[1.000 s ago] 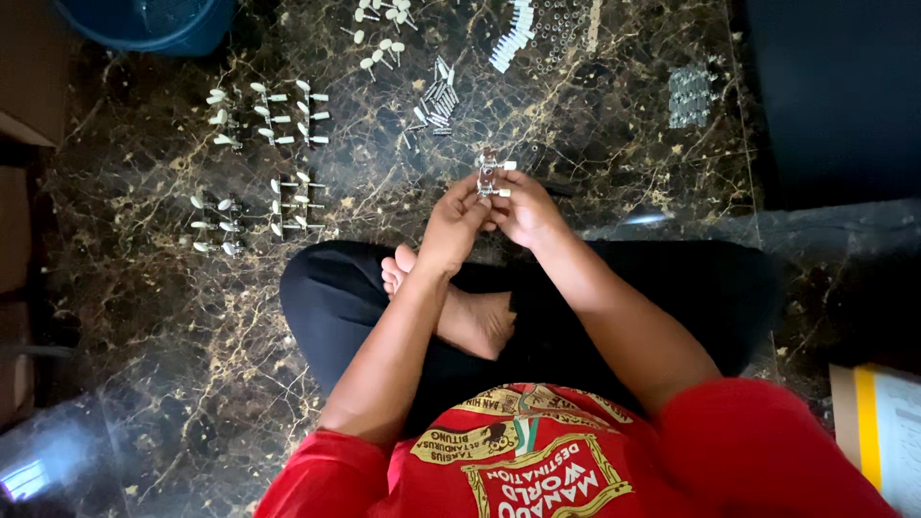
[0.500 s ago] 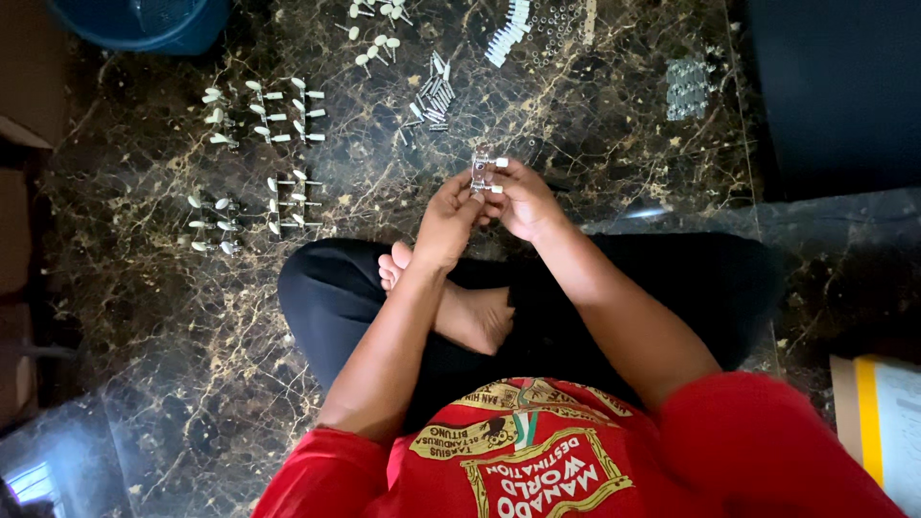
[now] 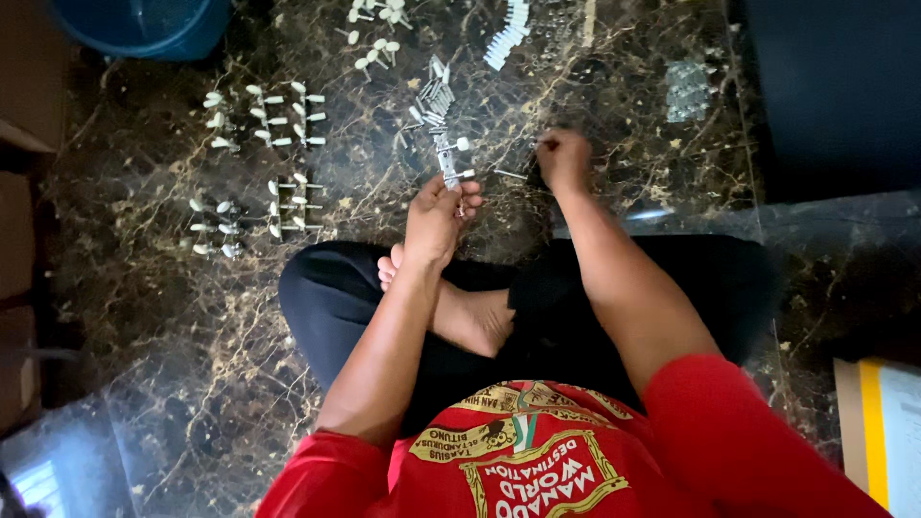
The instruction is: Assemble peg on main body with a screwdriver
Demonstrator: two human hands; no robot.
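While the person is sitting cross-legged on the dark gold-veined marble floor (image 3: 144,317), the left hand (image 3: 436,216) is gripping a short strip of small white-headed metal pieces (image 3: 451,163) just above the bare foot (image 3: 460,312). That strip is sticking out past the fingertips, away from the body, with its long axis running roughly from the knees toward the far edge of the floor; two white heads are jutting off to its right side. The left fingers are curling closed around the near end of the strip, so only its far part is showing.

The right hand (image 3: 564,158) is reaching out further over the floor, well apart from the left one, with its fingers bunched together. It is pinching something thin and pale at its fingertips — too small to tell what — and a thin metal pin (image 3: 508,175) is lying on the floor between the two hands.

Beyond the strip, a loose heap of grey metal pins (image 3: 434,96) is lying on the floor, pointing much the same way. To the left, neat rows of white-tipped pieces (image 3: 269,115) are lying in groups with their tips pointing sideways. A row of white plastic parts (image 3: 507,34) is sitting near the far edge, and a blue round tub (image 3: 153,24) is standing at the far left corner.
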